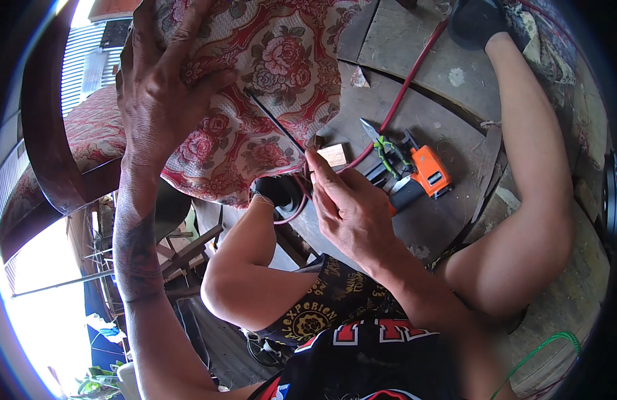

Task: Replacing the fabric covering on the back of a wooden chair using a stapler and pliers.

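My left hand (158,93) lies with fingers spread over a red and cream floral fabric (282,57), pressing against it near its left edge. Its thumb points across the cloth towards the middle. My right hand (355,203) is closed around the lower end of a thin dark rod-like tool (278,123); any handle is hidden in the fist. The rod slants up and left, its far end at the fabric to the right of my left thumb. Whether the tip pierces the cloth or only touches it, I cannot tell. The fabric's lower edge looks ragged.
Right of my right hand, an orange and black power tool (430,172) and green-handled pliers (392,155) lie on the wooden floor (422,123). A red hose (412,80) runs past them. A small wood block (334,155) sits nearby. Dark curved chair wood (52,113) stands left.
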Motion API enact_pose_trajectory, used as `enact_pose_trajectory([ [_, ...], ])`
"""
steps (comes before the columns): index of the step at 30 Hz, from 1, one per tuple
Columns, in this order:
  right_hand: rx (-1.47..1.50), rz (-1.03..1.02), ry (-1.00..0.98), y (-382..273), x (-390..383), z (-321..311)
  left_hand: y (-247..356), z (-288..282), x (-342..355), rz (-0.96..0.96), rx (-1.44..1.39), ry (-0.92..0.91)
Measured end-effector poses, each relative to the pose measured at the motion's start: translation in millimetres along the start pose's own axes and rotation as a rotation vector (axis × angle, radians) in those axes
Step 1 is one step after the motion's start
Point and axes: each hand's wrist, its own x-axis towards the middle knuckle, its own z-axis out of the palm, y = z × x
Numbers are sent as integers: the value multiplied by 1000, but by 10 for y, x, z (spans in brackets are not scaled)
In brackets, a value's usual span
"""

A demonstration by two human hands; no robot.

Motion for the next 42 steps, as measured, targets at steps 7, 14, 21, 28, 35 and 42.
enact_pose_trajectory([
  [7, 0, -45, 53, 14, 36, -9, -8, 2, -5, -11, -12, -8],
  [14, 2, -34, 57, 26, 40, -20, -17, 14, -5, 5, -14, 11],
  [21, -23, -22, 35, -49, 65, -89, -2, -4, -5, -14, -28, -11],
  [28, -204, 45, -95, -363, 166, -353, 34, -26, -6, -78, -31, -22],
  [35, -259, 73, -138, -667, 285, -474, 52, -58, 8, -102, -54, -43],
  [42, -127, 51, -53, -472, 212, -257, 51, -37, -25, -72, -136, -25],
])
